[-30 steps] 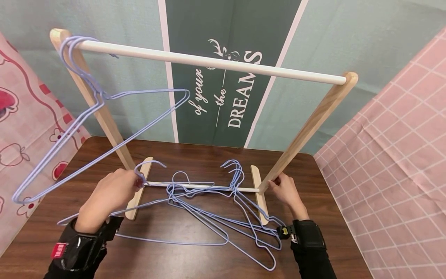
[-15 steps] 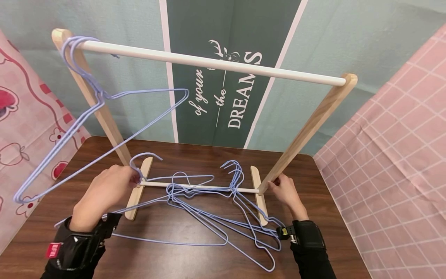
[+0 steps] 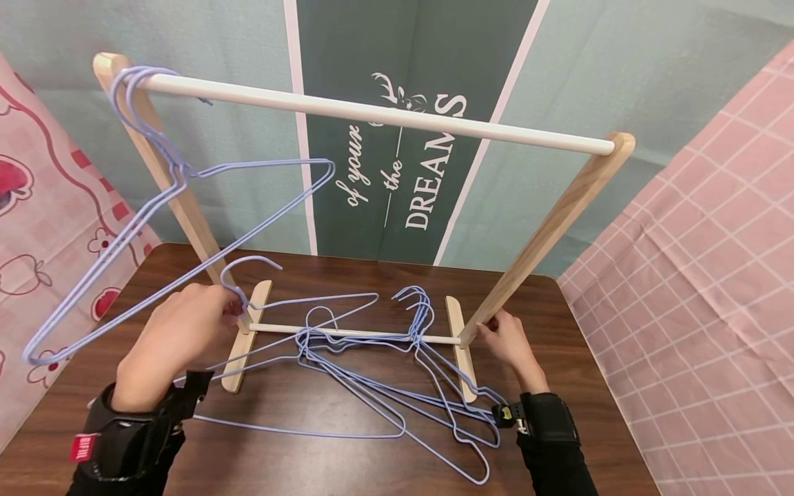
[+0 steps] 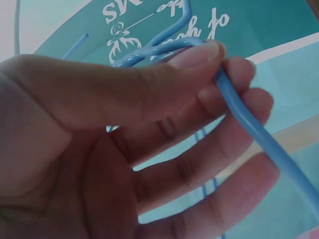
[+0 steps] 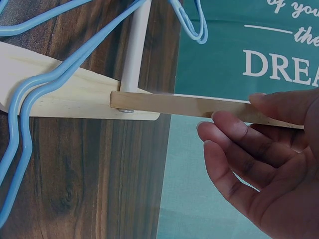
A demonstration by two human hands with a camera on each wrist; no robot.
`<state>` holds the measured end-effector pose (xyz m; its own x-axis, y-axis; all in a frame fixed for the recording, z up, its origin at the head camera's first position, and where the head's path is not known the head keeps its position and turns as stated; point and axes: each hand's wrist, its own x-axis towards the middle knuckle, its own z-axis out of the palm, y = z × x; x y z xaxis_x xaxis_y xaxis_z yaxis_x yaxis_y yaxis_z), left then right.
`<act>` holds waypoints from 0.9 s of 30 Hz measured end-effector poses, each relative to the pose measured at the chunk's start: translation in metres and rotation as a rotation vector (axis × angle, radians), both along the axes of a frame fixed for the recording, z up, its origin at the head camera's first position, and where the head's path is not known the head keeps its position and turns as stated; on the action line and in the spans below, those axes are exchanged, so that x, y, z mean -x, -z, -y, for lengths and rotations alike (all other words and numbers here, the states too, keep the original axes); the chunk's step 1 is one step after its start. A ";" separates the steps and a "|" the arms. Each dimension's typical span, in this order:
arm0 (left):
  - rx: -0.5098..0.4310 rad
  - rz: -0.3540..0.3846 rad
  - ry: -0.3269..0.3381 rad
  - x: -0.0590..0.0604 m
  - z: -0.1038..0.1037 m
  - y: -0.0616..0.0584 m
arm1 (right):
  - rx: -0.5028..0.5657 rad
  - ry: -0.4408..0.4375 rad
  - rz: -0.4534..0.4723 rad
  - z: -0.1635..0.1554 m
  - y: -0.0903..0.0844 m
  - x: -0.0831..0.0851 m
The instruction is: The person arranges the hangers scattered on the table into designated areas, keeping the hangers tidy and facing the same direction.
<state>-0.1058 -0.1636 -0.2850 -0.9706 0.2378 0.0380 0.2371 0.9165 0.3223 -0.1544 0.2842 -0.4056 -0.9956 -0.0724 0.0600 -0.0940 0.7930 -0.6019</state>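
Two hands are at work at the foot of the small wooden rack (image 3: 552,224) on my brown table (image 3: 322,461). My left hand (image 3: 180,334) pinches one blue wire hanger (image 3: 291,306) at the neck, just under its hook, thumb pressed on top and fingers (image 4: 234,129) curled round the wire; the hook stands up beside the rack's left foot (image 3: 245,344), and the hanger's body slants from my grip down towards the tabletop. My right hand (image 3: 509,341) rests against the right upright (image 5: 199,105) low down, near where it meets the right foot (image 3: 462,351), thumb on one side and fingers loosely bent on the other, so I steady the post without a tight grip. Between my hands a tangled heap of hangers (image 3: 403,386) lies on the table, across the rack's low crossbar (image 3: 347,333) and over the right foot. Up on the white rail (image 3: 372,114), at its left end, several more hangers (image 3: 155,207) hang tilted. Behind the rack hangs a green banner (image 3: 409,138), and pink cloth (image 3: 701,289) lies at my right
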 end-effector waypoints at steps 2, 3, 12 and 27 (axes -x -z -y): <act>0.001 -0.021 -0.003 0.000 0.000 -0.002 | 0.003 0.001 0.003 0.000 0.000 0.000; -0.002 -0.035 0.000 0.000 0.000 -0.003 | 0.005 0.002 0.005 0.000 0.000 -0.001; -0.026 -0.050 0.004 0.003 0.004 -0.016 | 0.013 0.002 -0.004 0.002 0.000 -0.001; -0.019 -0.172 -0.018 0.007 0.007 -0.039 | 0.072 -0.044 -0.083 0.000 -0.001 -0.004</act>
